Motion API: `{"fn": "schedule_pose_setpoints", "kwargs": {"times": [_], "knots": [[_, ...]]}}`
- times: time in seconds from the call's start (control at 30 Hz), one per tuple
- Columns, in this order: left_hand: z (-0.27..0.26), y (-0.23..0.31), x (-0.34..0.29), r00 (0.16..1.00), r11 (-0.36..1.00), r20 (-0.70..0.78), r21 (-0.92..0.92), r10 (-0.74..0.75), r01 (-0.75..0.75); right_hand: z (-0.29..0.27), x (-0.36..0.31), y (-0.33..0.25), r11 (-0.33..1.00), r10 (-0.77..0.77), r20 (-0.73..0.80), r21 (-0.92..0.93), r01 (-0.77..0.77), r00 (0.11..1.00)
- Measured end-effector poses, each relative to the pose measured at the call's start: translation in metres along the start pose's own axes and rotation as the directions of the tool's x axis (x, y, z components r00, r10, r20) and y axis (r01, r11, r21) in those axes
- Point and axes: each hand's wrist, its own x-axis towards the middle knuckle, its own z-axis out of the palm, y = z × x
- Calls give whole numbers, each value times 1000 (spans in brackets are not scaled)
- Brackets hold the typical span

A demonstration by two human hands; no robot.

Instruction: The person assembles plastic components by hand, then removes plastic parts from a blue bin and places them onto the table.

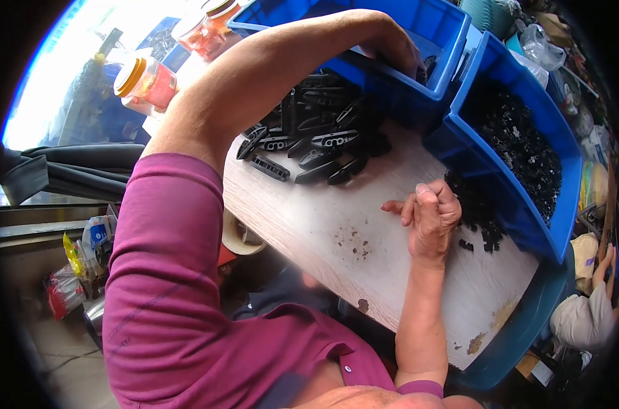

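My left arm stretches over the table, and my left hand (399, 56) reaches down into the far blue bin (449, 48). Its fingers are mostly hidden, so what they touch does not show. A few black parts (428, 66) lie in that bin beside the hand. Above the table, my right hand (432, 217) is closed, its fingers curled and one pointing left; anything in them is hidden. Next to it is a heap of small black plastic pieces (476, 208). Long black plastic housings (320, 129) lie piled under my left forearm.
A second blue bin (507, 184), holding many small black pieces, stands at the right. Lidded jars (146, 82) stand at the far left. The pale table (309, 218) has worn patches near its front edge. Another person (585, 317) is at the far right.
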Motion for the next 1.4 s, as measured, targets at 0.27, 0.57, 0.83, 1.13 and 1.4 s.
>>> {"fn": "schedule_pose_setpoints", "kwargs": {"times": [0.27, 0.57, 0.83, 1.13, 1.4], "knots": [[1, -1, 4, 997, 998, -34, 26, -64, 65, 1, 1, -2, 999, 17, -46, 45, -15, 999], [-3, 3, -26, 974, 998, -228, 59, 1, 13, 0, 0, 4, 998, -4, -51, 57, 7, 999], [-2, 5, -96, 813, 941, -546, -119, 204, -316, 1, 0, 2, 1000, -15, -28, 24, 16, 999], [99, -47, -138, 38, 921, -932, 348, 359, -173, 0, 1, 0, 1000, -12, -18, 11, 12, 1000], [139, -119, -116, -234, 857, -836, 430, 496, 283, 4, 2, 2, 997, -60, -70, 54, 64, 996]]}}
